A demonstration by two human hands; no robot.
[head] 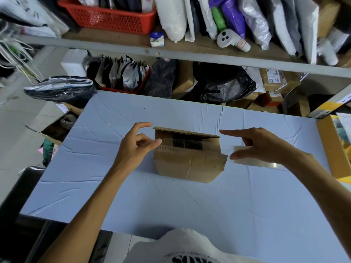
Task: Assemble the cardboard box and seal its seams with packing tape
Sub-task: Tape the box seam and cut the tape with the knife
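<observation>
Mid-bench (190,205), box (190,164) stands, top flaps (186,132) ajar. Your left hand (136,147) and right hand (262,145) flank it, fingers loose, gripping nothing. Likely light, stiff, dentable: take flaps by free edges.

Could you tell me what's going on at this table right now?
A person is putting together a small cardboard box on a table covered in blue cloth. The box stands in the middle with its top not yet closed. The left hand is at the box's left edge with its fingers loosely curled. The right hand reaches in from the right with its index finger extended. A roll of clear tape lies on the cloth under the right hand. Neither hand clearly holds anything.
</observation>
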